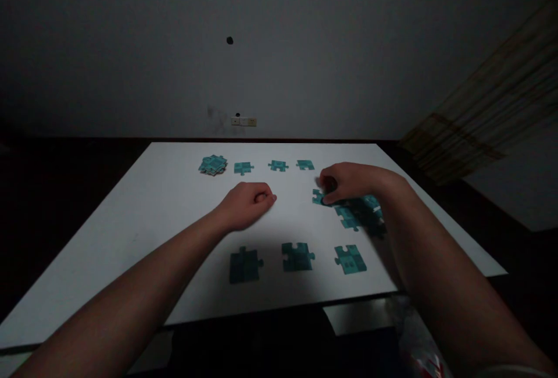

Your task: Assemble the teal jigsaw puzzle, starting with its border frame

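My left hand [249, 204] rests near the middle of the white table with its fingers curled into a fist, and nothing shows in it. Farther right, my right hand [349, 183] bends down with thumb and fingertips on a teal puzzle piece [317, 196]. That piece lies at the left edge of a cluster of teal puzzle pieces [346, 216], partly hidden beneath my right hand and forearm. Whether it is joined to the cluster I cannot tell.
Along the front lie three loose pieces: left [244, 266], middle [297, 257] and right [350, 260]. Three more, one of them a middle piece [278, 166], form a back row beside a pile of pieces [213, 164]. A wall [305, 64] stands behind the table [143, 215].
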Demonstrator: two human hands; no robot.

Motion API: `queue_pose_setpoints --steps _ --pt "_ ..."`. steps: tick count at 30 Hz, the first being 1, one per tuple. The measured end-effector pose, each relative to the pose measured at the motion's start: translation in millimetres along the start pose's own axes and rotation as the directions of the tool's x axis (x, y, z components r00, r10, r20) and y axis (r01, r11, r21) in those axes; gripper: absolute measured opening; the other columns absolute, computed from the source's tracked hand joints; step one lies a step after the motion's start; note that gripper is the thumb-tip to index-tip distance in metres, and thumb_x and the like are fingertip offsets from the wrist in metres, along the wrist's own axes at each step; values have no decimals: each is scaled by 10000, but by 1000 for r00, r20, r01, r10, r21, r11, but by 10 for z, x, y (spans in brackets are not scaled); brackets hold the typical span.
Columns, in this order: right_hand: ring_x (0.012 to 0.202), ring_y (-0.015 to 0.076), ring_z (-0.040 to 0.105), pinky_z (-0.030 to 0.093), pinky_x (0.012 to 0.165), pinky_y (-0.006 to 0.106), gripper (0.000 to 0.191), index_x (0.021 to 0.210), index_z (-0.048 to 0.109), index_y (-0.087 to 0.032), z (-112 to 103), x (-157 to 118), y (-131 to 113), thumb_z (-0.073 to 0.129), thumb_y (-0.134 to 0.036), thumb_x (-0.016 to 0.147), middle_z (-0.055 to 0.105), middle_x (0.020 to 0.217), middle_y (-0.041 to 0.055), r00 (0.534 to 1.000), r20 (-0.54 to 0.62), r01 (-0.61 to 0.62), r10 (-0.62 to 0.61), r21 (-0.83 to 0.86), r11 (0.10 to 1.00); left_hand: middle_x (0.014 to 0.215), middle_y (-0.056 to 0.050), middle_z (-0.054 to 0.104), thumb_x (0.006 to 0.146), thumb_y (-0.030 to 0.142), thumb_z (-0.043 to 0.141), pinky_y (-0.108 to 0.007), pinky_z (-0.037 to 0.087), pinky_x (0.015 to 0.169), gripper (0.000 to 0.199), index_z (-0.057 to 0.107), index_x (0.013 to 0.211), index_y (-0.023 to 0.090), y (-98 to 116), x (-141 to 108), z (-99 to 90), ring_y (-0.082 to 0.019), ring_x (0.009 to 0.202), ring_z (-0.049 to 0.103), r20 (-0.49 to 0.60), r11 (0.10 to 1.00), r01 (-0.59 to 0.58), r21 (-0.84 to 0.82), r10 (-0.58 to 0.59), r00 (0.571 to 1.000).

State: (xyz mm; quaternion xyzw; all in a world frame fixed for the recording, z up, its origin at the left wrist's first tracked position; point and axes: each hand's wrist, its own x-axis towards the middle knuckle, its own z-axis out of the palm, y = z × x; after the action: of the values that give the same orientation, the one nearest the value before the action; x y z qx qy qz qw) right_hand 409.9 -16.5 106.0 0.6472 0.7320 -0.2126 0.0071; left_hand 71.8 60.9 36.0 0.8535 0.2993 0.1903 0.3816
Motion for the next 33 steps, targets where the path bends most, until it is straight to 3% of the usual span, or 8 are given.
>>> queue_pose_setpoints --steps 6,15,19,23,26,28,31,33 --pt "940 304 794 588 761 407 386 1078 825 -284 328 -18 54 1012 -289 740 851 1114 89 979 -156 124 -134 -70 990 648 25 542 970 444 702 -311 354 634 260 767 841 227 -31 18 -14 -162 642 472 -2 999 -7 -49 7 1000" --pt "782 212 704 485 685 335 227 1027 796 -249 261 22 -255 924 -242 840 804 916 17 949 -154 300 -275 178 937 718 4 639 965 416 714 -310 403 667 229 796 934 204 -2 12 -11 -164 682 530 2 999 11 -36 -11 1000" --pt "815 212 756 572 739 334 234 1101 820 -211 419 195 -433 877 -364 934 833 922 44 933 -268 352 -239 547 760 969 -58 809 936 439 778 -328 502 758 372 799 1210 188 33 22 -1 -190 800 658 -45 994 -23 -109 18 999" --pt "786 213 773 618 738 346 218 1112 793 -219 604 352 -549 793 -410 1006 836 916 44 939 -301 337 -166 714 614 866 -41 784 936 520 775 -305 488 692 341 793 1016 189 49 46 5 -187 748 656 -33 982 32 -186 -39 999" --pt "871 227 784 623 802 372 220 1190 780 -223 651 349 -583 643 -361 1086 852 1107 86 911 -358 394 -202 619 679 751 -17 730 931 527 761 -294 469 659 336 742 842 203 37 71 -1 -181 703 633 -45 977 61 -207 -72 996" --pt "1005 261 776 610 909 414 275 1276 770 -216 647 296 -598 580 -321 1106 833 1235 122 851 -442 474 -283 418 775 755 -20 743 927 515 764 -302 500 687 327 725 816 209 23 87 -7 -185 718 653 -55 966 63 -250 -79 995" --pt "1185 326 726 569 1012 449 330 1357 739 -210 633 209 -641 671 -350 1066 784 1344 163 761 -487 542 -429 113 833 755 -26 750 929 488 772 -312 529 713 311 710 795 214 3 99 -10 -181 719 662 -72 950 50 -307 -75 995" --pt "1173 330 716 557 977 425 330 1332 735 -212 627 173 -683 721 -359 1037 767 1336 164 749 -471 532 -466 10 846 755 -28 751 928 470 778 -312 535 718 298 713 791 213 -4 100 -13 -173 713 660 -77 946 46 -322 -74 994"
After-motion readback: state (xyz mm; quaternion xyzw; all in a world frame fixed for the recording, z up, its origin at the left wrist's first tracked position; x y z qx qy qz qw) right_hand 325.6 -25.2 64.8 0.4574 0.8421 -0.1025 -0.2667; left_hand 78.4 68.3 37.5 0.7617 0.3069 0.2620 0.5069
